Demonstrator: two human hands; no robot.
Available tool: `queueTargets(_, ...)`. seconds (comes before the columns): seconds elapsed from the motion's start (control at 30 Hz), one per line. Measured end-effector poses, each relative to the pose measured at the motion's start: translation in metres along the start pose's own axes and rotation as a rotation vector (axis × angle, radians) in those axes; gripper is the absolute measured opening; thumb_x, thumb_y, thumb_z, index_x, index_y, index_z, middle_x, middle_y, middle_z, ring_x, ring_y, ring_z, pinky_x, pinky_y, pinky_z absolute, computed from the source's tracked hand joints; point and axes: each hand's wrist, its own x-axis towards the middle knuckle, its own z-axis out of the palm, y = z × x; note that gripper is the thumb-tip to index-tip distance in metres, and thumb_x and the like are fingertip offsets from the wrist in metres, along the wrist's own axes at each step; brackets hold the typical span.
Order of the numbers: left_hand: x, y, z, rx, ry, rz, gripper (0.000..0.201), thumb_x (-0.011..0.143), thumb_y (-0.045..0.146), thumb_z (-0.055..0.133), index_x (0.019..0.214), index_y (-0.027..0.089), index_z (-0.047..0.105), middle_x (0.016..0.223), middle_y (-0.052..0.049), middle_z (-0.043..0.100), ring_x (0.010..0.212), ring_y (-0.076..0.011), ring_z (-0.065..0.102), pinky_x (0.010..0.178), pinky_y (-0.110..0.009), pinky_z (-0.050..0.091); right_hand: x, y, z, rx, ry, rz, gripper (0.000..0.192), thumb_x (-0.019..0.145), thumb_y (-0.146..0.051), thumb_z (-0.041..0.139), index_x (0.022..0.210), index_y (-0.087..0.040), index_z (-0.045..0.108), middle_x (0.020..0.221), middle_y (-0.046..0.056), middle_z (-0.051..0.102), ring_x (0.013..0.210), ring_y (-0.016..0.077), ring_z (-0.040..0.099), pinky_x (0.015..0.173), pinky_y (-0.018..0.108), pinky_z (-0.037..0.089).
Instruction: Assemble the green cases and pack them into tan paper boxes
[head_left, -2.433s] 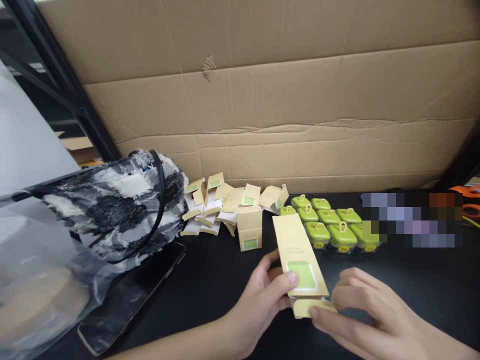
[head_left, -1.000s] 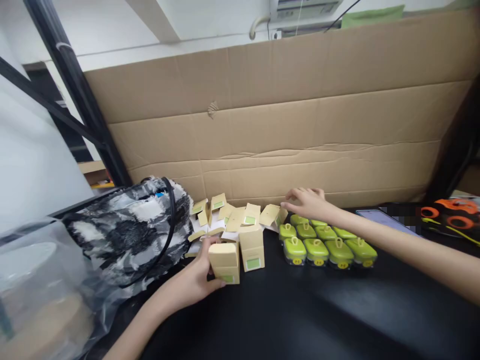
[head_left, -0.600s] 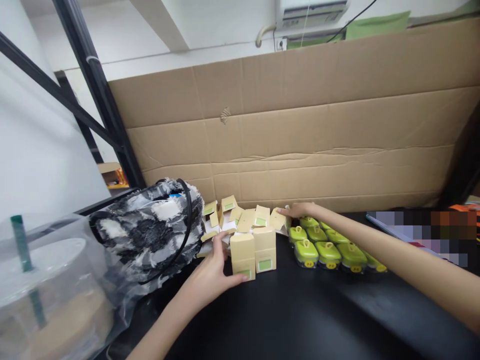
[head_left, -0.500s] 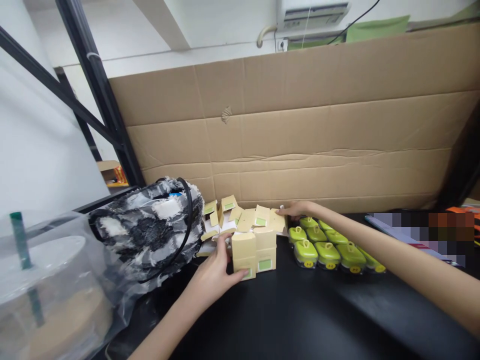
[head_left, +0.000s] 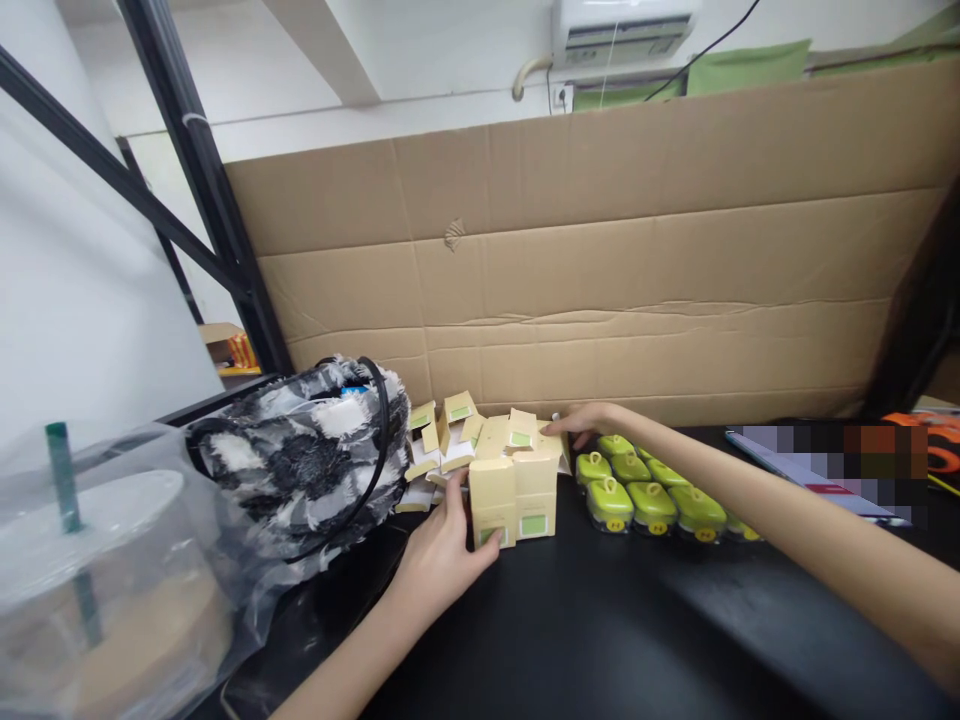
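Observation:
Pale yellow small cardboard boxes (head_left: 535, 478) with green labels stand grouped on a black table (head_left: 570, 640). My left hand (head_left: 442, 550) is closed on the front left small box (head_left: 492, 487), its thumb low on the front face and its fingers along the left side. Behind the group's right end, my right hand (head_left: 592, 418) has its fingertips bent over the back right box (head_left: 551, 437), which is partly hidden. To the left, several boxes with raised flaps (head_left: 457, 412) sit at the back. Rows of lime-green lidded containers (head_left: 609, 500) with loop handles stand right of the boxes, below my right forearm.
A shaggy black, grey and white bag (head_left: 300, 450) lies left of the boxes. Nearer is a plastic-wrapped drink cup (head_left: 120, 560) with a green straw. A tall cardboard sheet (head_left: 570, 270) closes off the back. At the far right lie a pixelated flat item and an orange object (head_left: 941, 440).
The back right box has moved left, closer against the group, along with my right fingertips. My left hand and the front boxes have shifted slightly right in the view.

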Motion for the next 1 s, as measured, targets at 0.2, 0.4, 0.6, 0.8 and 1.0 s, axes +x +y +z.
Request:
queueTargets(0.2, 0.0, -0.002, 0.006, -0.009, 0.02, 0.037, 0.061, 0.083, 0.025, 0.049, 0.135, 0.008, 0.022, 0.122, -0.025, 0.06, 0.114, -0.0374, 0.06, 0.086, -0.046, 0.049, 0.003, -0.004, -0.002, -0.013, -0.068, 0.109, 0.031, 0.093, -0.031, 0.058, 0.12, -0.017, 0.056, 0.12, 0.008, 0.059, 0.099, 0.0219, 0.062, 0.082, 0.042, 0.053)
queueTargets(0.4, -0.004, -0.006, 0.011, -0.071, 0.045, 0.059, 0.079, 0.082, 0.025, 0.052, 0.141, 0.008, 0.003, 0.137, -0.027, 0.048, 0.126, -0.0351, 0.051, 0.096, -0.047, 0.045, -0.003, -0.005, -0.002, 0.052, 0.004, 0.063, 0.031, 0.093, -0.031, 0.058, 0.121, -0.017, 0.055, 0.121, 0.008, 0.059, 0.099, 0.022, 0.062, 0.082, 0.043, 0.053)
queueTargets(0.6, -0.001, -0.012, 0.003, -0.069, 0.134, 0.058, 0.098, 0.07, 0.04, 0.07, 0.14, 0.013, 0.007, 0.14, -0.029, 0.039, 0.129, -0.0413, 0.044, 0.097, -0.055, 0.043, -0.024, -0.005, -0.01, 0.251, 0.217, -0.113, 0.03, 0.093, -0.031, 0.058, 0.12, -0.017, 0.056, 0.119, 0.008, 0.06, 0.098, 0.0214, 0.063, 0.081, 0.042, 0.054)
queueTargets(0.8, -0.013, 0.001, 0.007, -0.038, 0.536, 0.442, 0.065, 0.08, 0.033, 0.061, 0.129, 0.02, 0.02, 0.093, -0.005, 0.054, 0.08, -0.0218, 0.062, 0.075, -0.039, 0.054, -0.065, 0.008, -0.032, 0.426, 0.567, -0.295, 0.032, 0.093, -0.032, 0.057, 0.122, -0.017, 0.054, 0.122, 0.009, 0.058, 0.1, 0.0222, 0.062, 0.082, 0.042, 0.053)
queueTargets(1.0, -0.034, 0.025, 0.038, -0.179, 0.202, 0.774, 0.081, 0.079, 0.04, 0.066, 0.139, 0.028, 0.013, 0.132, -0.017, 0.044, 0.118, -0.032, 0.053, 0.095, -0.047, 0.049, -0.129, 0.056, -0.006, 0.382, 0.507, -0.383, 0.042, 0.09, -0.037, 0.055, 0.126, -0.017, 0.045, 0.108, 0.009, 0.062, 0.084, 0.0198, 0.066, 0.07, 0.035, 0.056)
